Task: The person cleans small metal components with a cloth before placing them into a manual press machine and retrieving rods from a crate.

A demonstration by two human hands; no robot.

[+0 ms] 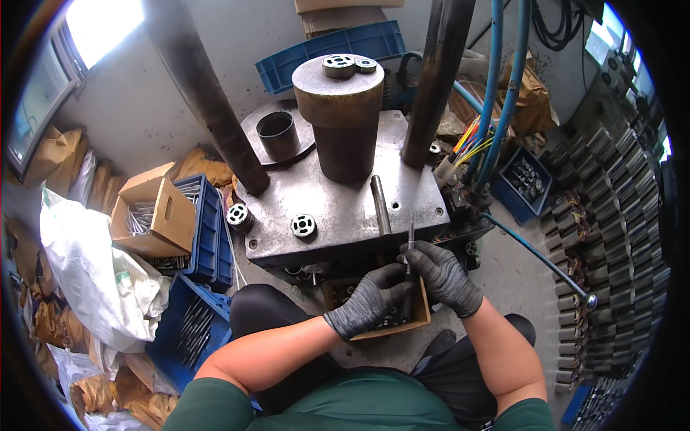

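Shaft of slim grey metal (pixel 412 230) near-upright, just right of frame centre; grey-gloved right hand (pixel 444 276) pinches it, grey-gloved left hand (pixel 370 298) apparently grips its lower part. Step judged: two-handed positioning; next move likely needs steady alignment.

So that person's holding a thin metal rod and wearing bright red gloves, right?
Not quite: the gloves are grey, not bright red, as the head view shows. A thin metal rod is being held, just as you said.
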